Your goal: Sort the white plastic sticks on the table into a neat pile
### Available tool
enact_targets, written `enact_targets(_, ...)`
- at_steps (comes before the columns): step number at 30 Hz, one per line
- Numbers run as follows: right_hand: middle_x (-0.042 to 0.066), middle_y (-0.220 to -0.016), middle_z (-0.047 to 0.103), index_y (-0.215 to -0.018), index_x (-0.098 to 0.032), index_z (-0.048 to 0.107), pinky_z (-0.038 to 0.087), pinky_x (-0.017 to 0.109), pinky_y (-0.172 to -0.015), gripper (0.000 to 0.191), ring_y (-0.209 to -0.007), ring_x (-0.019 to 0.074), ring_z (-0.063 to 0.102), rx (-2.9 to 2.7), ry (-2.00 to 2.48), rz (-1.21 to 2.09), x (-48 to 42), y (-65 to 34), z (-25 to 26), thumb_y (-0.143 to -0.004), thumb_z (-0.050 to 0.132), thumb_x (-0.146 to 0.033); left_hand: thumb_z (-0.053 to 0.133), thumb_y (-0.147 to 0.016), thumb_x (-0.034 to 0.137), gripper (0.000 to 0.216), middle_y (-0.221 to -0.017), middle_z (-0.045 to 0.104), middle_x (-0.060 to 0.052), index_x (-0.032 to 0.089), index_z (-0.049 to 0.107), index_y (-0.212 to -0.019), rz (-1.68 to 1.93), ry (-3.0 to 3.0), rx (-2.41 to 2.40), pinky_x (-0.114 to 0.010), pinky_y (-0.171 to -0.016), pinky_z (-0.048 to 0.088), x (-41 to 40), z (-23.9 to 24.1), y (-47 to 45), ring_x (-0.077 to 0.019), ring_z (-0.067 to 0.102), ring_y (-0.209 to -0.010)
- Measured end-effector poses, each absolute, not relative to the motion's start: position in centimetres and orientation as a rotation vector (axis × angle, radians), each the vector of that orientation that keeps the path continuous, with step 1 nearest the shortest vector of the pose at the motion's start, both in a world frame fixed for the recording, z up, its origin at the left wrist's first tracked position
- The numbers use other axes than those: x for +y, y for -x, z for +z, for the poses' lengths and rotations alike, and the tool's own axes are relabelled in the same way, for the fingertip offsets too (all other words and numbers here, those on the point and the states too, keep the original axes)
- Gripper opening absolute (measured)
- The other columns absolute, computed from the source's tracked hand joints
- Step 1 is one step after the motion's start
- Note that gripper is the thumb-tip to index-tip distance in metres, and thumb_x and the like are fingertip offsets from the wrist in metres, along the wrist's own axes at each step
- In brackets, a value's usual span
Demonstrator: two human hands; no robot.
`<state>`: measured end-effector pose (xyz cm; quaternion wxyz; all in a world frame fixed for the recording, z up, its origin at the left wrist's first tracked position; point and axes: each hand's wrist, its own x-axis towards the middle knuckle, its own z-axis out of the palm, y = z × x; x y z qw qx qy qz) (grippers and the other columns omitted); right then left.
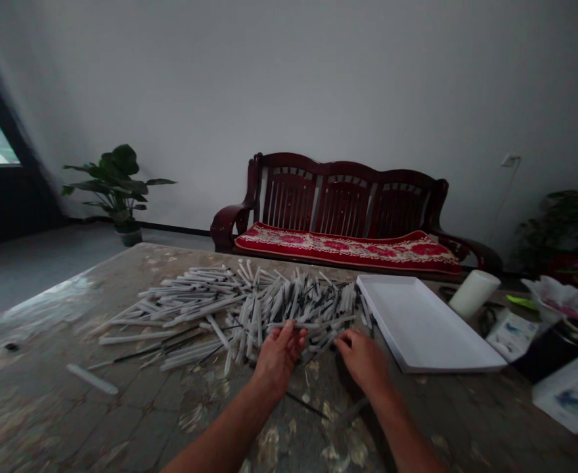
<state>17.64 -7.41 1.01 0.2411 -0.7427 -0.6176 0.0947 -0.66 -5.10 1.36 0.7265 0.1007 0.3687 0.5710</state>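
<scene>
My left hand (275, 361) is closed, palm partly up, with a slim whitish tube (306, 326) between thumb and fingers. The tube points right, towards my right hand (365, 362), whose thumb and fingertips are pinched together. Whatever the right fingers hold is too small and dim to make out. Both hands are at the near edge of a large pile of whitish tubes (190, 299), mixed with thin dark rods. One dark rod (306, 405) lies on the table below my hands. A single tube (92, 379) lies apart at the left.
On the patterned table (136, 427), a shallow white tray (431, 322) lies right of the pile. Beyond it are a white roll (473, 294), a small box (511, 334) and a larger box (572, 391). A wooden bench (343, 197) stands behind, a potted plant (121, 180) back left.
</scene>
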Motion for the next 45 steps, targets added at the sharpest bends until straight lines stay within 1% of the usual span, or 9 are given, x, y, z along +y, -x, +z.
enact_targets(4,0.004,-0.090,0.070,-0.082,-0.024,0.071,0.041,0.028,-0.069,0.013,-0.088,0.0201,0.066,-1.819,2.139,0.145,-7.6,-16.4,1.0,-0.085,0.061,-0.031,0.058,-0.092,0.010,0.009,-0.073,0.069,-0.004,0.013,0.059,-0.083,1.274,-0.240,0.803,-0.017,-0.056,0.057,-5.0,0.9,0.3,-0.0117,0.071,-0.066)
enact_targets(8,0.005,-0.088,0.070,-0.079,-0.023,0.068,0.041,0.028,-0.067,0.005,-0.083,0.0203,0.065,-1.832,2.046,0.119,-7.5,-16.3,0.4,-0.081,0.064,-0.024,0.060,-0.091,0.009,0.009,-0.074,0.069,-0.004,0.013,0.059,-0.082,1.284,-0.226,0.790,-0.017,-0.056,0.058,-4.8,0.8,0.4,-0.0123,0.071,-0.066)
enact_targets(11,0.003,-0.078,0.069,-0.074,-0.024,0.066,0.043,0.030,-0.067,0.004,-0.076,0.0209,0.065,-1.688,1.869,0.258,-7.3,-16.7,-0.1,-0.075,0.063,-0.021,0.059,-0.091,0.009,0.008,-0.073,0.069,-0.004,0.013,0.060,-0.084,1.281,-0.229,0.793,-0.017,-0.055,0.058,-4.7,1.0,0.4,-0.0116,0.071,-0.064)
enact_targets(13,0.002,-0.073,0.068,-0.075,-0.023,0.064,0.046,0.032,-0.066,0.003,-0.072,0.0214,0.064,-1.474,1.697,0.460,-7.2,-16.7,-0.1,-0.074,0.063,-0.026,0.057,-0.092,0.008,0.009,-0.073,0.069,-0.003,0.012,0.061,-0.085,1.280,-0.231,0.799,-0.016,-0.055,0.058,-4.7,1.0,0.4,-0.0111,0.071,-0.064)
enact_targets(17,0.001,-0.075,0.069,-0.085,-0.022,0.063,0.053,0.033,-0.061,0.027,-0.069,0.0213,0.065,-1.003,1.317,0.867,-7.0,-15.8,0.7,-0.069,0.069,-0.043,0.057,-0.092,0.009,0.010,-0.072,0.069,-0.004,0.012,0.061,-0.084,1.277,-0.240,0.798,-0.016,-0.054,0.057,-4.7,0.9,0.4,-0.0112,0.071,-0.063)
enact_targets(19,0.002,-0.079,0.071,-0.088,-0.022,0.063,0.054,0.033,-0.062,0.034,-0.070,0.0205,0.066,-0.883,1.224,0.974,-7.1,-15.0,1.2,-0.065,0.074,-0.045,0.058,-0.092,0.009,0.009,-0.073,0.070,-0.004,0.012,0.062,-0.084,1.274,-0.252,0.798,-0.016,-0.055,0.058,-4.7,0.9,0.4,-0.0112,0.071,-0.064)
enact_targets(21,0.003,-0.080,0.073,-0.086,-0.021,0.064,0.055,0.032,-0.062,0.038,-0.070,0.0200,0.067,-0.830,1.196,1.026,-7.2,-14.4,1.4,-0.061,0.078,-0.045,0.059,-0.091,0.009,0.008,-0.075,0.070,-0.004,0.012,0.062,-0.085,1.272,-0.261,0.799,-0.016,-0.056,0.058,-4.8,0.9,0.4,-0.0111,0.071,-0.065)
enact_targets(29,0.003,-0.075,0.073,-0.082,-0.020,0.067,0.054,0.030,-0.057,0.040,-0.065,0.0198,0.067,-0.803,1.198,1.045,-7.3,-13.7,1.3,-0.055,0.082,-0.045,0.056,-0.093,0.009,0.011,-0.074,0.070,-0.005,0.011,0.062,-0.084,1.261,-0.264,0.794,-0.016,-0.055,0.057,-5.0,1.1,0.4,-0.0110,0.071,-0.064)
enact_targets(45,0.004,-0.075,0.075,-0.080,-0.020,0.069,0.051,0.028,-0.053,0.037,-0.063,0.0203,0.067,-0.832,1.248,1.007,-7.2,-14.0,1.2,-0.055,0.081,-0.045,0.061,-0.089,0.007,0.007,-0.074,0.070,-0.004,0.012,0.062,-0.085,1.278,-0.272,0.789,-0.016,-0.056,0.058,-4.7,0.6,0.3,-0.0111,0.072,-0.066)
